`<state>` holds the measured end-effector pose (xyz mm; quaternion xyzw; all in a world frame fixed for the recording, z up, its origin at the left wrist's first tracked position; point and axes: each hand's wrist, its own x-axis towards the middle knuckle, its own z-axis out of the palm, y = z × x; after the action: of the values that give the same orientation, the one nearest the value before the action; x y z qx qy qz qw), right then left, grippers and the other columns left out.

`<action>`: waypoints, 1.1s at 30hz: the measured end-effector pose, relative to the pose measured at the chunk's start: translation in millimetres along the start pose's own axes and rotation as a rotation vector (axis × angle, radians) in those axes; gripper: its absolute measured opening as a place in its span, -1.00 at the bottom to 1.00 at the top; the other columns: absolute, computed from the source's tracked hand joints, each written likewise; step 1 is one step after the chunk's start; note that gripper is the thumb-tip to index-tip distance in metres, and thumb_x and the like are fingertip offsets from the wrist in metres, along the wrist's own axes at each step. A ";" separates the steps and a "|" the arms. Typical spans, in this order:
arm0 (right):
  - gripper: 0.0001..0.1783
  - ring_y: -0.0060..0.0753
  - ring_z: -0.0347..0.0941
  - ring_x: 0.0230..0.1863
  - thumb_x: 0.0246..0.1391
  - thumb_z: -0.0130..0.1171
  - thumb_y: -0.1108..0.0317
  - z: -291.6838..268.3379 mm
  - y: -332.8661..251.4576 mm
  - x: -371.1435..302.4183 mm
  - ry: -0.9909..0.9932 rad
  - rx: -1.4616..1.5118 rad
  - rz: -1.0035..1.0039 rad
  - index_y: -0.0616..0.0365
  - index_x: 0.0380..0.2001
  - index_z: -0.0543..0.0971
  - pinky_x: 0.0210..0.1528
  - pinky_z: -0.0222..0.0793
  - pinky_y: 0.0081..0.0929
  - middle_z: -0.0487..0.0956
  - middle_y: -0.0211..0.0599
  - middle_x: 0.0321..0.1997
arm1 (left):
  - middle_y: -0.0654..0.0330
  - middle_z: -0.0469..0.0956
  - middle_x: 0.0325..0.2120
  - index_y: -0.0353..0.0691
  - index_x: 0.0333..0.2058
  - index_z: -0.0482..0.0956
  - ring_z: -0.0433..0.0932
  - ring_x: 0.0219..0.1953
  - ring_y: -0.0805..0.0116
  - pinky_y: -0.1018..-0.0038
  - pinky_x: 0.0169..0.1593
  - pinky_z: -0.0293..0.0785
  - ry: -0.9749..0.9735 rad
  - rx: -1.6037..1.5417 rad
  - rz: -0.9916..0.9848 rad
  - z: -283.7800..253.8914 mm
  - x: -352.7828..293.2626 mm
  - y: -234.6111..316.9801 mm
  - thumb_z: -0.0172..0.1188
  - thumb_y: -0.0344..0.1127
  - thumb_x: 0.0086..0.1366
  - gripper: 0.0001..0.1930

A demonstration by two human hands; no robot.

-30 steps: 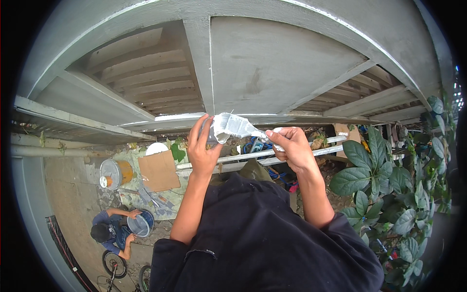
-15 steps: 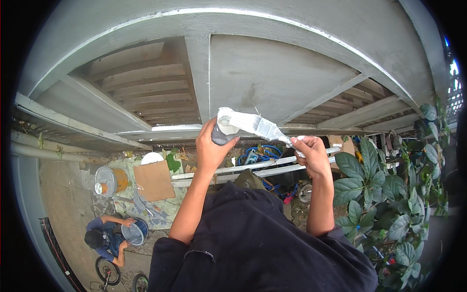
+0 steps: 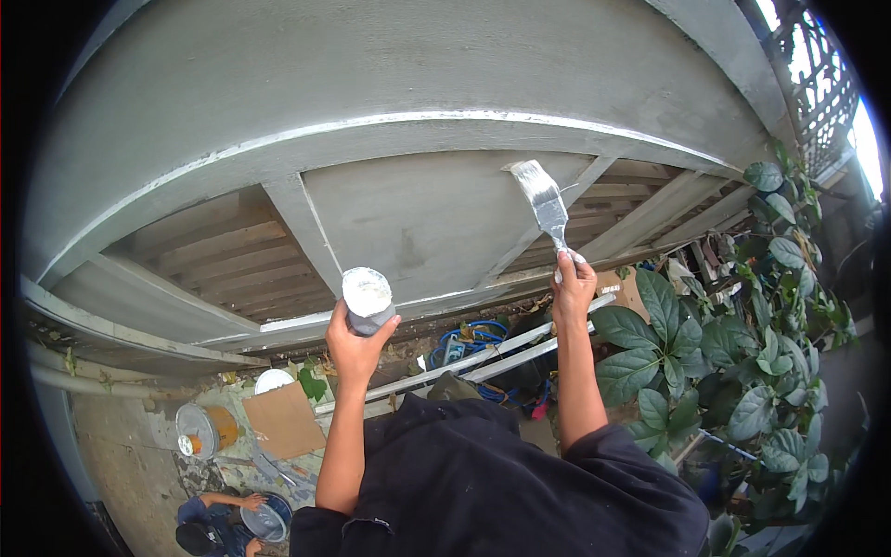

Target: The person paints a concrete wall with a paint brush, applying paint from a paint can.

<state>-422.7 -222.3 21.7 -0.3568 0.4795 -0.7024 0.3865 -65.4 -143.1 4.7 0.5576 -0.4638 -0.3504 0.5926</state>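
The left hand (image 3: 356, 351) holds a paint cup (image 3: 374, 323); the right hand (image 3: 574, 290) grips a brush (image 3: 550, 215), bristles (image 3: 536, 183) seemingly against the panel (image 3: 418, 200). Brushing seems the step in hand; the next stroke calls for a level cup.

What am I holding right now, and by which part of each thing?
Your right grip has a paintbrush by its handle; your left grip is around the lower side of a grey paint cup.
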 end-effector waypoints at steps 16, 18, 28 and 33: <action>-0.76 -0.76 0.10 -0.74 0.34 0.26 0.20 -15.0 166.0 -55.7 0.153 0.062 0.421 0.09 -0.35 0.54 -0.71 -0.12 -0.59 0.28 -0.65 -0.66 | 0.04 0.57 0.01 -0.42 0.14 0.43 0.61 0.03 0.27 0.35 0.13 0.55 0.221 0.010 -0.064 -74.1 -46.3 -9.1 0.54 -0.59 0.02 -0.31; -0.75 -0.75 0.12 -0.75 0.32 0.29 0.19 -18.8 184.5 -63.1 0.179 0.032 0.479 0.09 -0.36 0.55 -0.73 -0.13 -0.58 0.29 -0.65 -0.68 | 0.04 0.57 0.01 -0.41 0.15 0.42 0.61 0.03 0.27 0.36 0.13 0.55 0.231 0.021 -0.076 -80.1 -51.9 -9.1 0.54 -0.59 0.03 -0.31; -0.63 -0.58 0.15 -0.80 0.26 0.33 0.13 -28.5 264.6 -80.6 0.362 -0.309 0.755 0.15 -0.49 0.52 -0.74 -0.03 -0.42 0.35 -0.52 -0.72 | 0.05 0.53 0.06 -0.41 0.18 0.40 0.58 0.07 0.27 0.36 0.15 0.53 0.297 0.085 -0.180 -99.1 -77.9 -15.0 0.53 -0.59 0.03 -0.28; -0.61 -0.39 0.38 -0.61 0.28 0.30 0.15 -23.6 294.9 -90.8 0.393 -0.497 0.766 0.29 -0.45 0.57 -0.55 0.26 -0.27 0.53 -0.30 -0.57 | 0.06 0.53 0.06 -0.41 0.18 0.40 0.57 0.08 0.28 0.36 0.15 0.52 0.308 0.104 -0.167 -106.2 -85.6 -14.9 0.53 -0.59 0.03 -0.27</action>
<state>-343.5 -203.8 -276.9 -0.0972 0.7929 -0.4286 0.4221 8.3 -29.6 -18.0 0.6712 -0.3368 -0.2844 0.5959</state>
